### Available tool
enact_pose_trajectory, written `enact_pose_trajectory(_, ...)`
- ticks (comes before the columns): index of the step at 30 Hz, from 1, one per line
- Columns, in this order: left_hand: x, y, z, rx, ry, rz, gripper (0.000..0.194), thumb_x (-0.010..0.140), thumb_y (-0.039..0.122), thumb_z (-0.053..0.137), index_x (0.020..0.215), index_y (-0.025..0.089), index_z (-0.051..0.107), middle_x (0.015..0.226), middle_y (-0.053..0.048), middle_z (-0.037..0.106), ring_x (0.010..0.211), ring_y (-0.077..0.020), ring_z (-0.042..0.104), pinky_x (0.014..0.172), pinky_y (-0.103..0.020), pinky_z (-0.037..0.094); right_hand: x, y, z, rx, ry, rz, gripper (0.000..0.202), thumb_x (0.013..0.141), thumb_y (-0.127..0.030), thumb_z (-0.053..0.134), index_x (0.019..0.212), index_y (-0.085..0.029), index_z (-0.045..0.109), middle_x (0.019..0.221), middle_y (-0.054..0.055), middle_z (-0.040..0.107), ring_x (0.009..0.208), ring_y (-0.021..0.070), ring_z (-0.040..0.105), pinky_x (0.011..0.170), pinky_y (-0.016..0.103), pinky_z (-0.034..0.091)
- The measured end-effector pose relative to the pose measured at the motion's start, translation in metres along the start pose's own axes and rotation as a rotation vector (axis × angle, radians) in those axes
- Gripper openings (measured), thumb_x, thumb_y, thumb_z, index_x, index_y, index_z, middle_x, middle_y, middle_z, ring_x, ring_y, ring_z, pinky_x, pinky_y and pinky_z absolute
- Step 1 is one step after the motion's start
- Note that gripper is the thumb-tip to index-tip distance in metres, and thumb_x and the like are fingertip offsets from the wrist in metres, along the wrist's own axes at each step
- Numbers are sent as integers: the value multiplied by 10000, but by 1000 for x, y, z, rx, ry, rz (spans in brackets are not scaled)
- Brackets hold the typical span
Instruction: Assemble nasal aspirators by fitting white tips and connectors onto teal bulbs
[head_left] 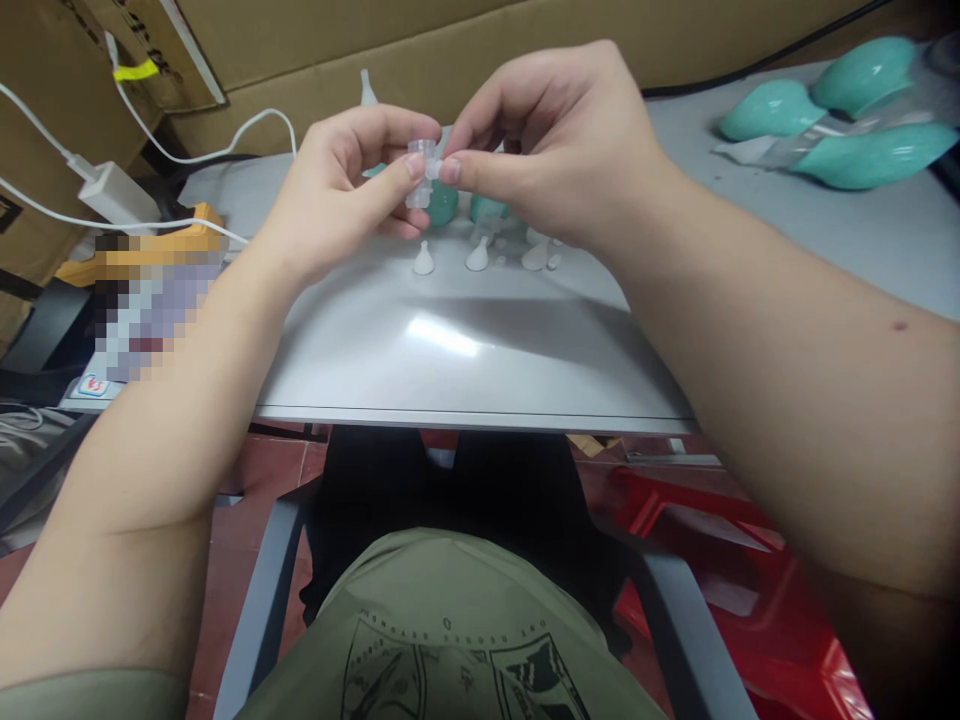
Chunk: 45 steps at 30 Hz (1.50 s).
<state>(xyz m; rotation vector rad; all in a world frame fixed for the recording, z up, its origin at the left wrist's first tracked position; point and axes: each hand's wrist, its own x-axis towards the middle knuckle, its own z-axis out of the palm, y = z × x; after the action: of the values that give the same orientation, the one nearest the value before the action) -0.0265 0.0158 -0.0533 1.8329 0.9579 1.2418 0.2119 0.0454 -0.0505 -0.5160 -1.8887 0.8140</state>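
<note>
My left hand [367,165] pinches a small clear plastic fitting [421,172] between thumb and fingers, above the back part of the table. The thumb and forefinger of my right hand [517,140] close on a short side part of that same fitting. Behind and below the hands sit teal bulbs [444,203], partly hidden. On the tabletop just in front of them stand small white funnel-shaped pieces, one at the left [424,259] and another beside it [478,254]. More white pieces [535,256] lie under my right wrist.
Several glossy teal bulbs with clear parts [847,120] lie at the back right of the grey table [480,370]. At left are a white charger [116,195], white cables and an orange object [142,250]. A cardboard wall [360,50] rises behind. A red plastic stool [720,560] stands below right.
</note>
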Motion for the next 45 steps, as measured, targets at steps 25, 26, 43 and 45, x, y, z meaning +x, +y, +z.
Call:
enact_pose_trajectory(25, 0, 2, 0, -97, -18, 60, 238, 923, 383, 918, 1146, 302, 907, 1011, -10, 889, 743, -229, 843, 715, -427, 734, 2, 1, -6, 3, -17, 9, 587, 776, -635, 1159, 921, -212, 779, 977, 31, 785, 872, 146, 661, 870, 323, 588)
enact_pose_trajectory(26, 1, 3, 0, -118, -17, 56, 249, 924, 376, 903, 1162, 303, 898, 1007, -6, 885, 750, -226, 840, 717, -426, 727, 2, 2, -8, -6, -20, -23, 598, 768, -637, 1156, 972, -225, 774, 1025, 32, 798, 910, 159, 687, 897, 331, 596)
enact_pose_trajectory(43, 0, 12, 5, -218, -102, -63, 206, 884, 385, 980, 1073, 317, 936, 1038, -13, 890, 876, -210, 838, 803, -356, 750, -5, -8, -7, -400, -59, -151, 130, 1022, -237, 862, 1148, -246, 895, 1154, 43, 844, 1052, 208, 769, 1044, 383, 609)
enact_pose_trajectory(45, 2, 12, 6, -202, -73, -74, 261, 796, 405, 990, 1052, 362, 961, 1005, -6, 889, 862, -233, 821, 783, -390, 747, -5, -8, -6, -452, -35, -125, 148, 1023, -229, 876, 1163, -257, 912, 1094, 53, 825, 1044, 224, 763, 1051, 400, 611)
